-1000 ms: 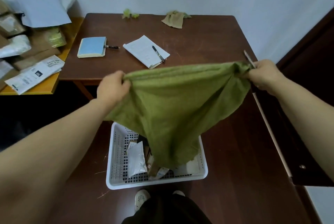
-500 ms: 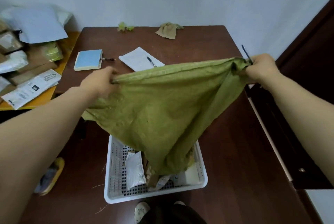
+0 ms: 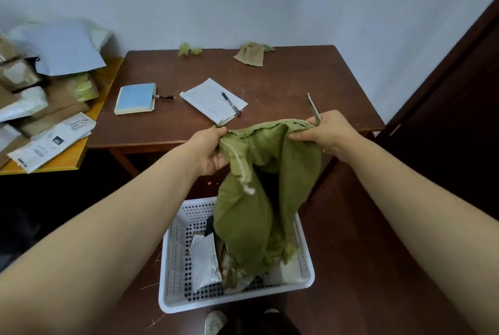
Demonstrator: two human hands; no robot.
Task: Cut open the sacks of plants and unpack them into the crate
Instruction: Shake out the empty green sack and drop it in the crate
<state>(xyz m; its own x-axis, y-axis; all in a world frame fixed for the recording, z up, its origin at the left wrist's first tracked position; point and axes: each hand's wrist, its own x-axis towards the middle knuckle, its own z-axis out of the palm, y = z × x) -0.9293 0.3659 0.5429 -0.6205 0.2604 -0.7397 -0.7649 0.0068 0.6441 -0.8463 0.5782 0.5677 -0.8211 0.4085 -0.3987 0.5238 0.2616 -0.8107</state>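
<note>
A green woven sack (image 3: 259, 199) hangs slack over a white perforated crate (image 3: 175, 267) on the floor, its lower end resting inside the crate. My left hand (image 3: 209, 149) grips the sack's upper left corner. My right hand (image 3: 328, 133) grips the upper right edge and also holds a thin metal blade (image 3: 313, 107) that sticks up past the fingers. Between my hands the sack's mouth sags open. In the crate lie a silvery white packet (image 3: 206, 264) and other packets partly hidden under the sack.
A brown table (image 3: 270, 86) beyond the crate carries a blue notebook (image 3: 136, 98), a notepad with a pen (image 3: 214, 99), and scraps of green and tan material at the far edge. To the left, a yellow table (image 3: 54, 164) holds stacked parcels. A dark cabinet stands on the right.
My hands have come closer together and lower, so the sack, stretched wide before, now hangs bunched and narrow with its mouth sagging open.
</note>
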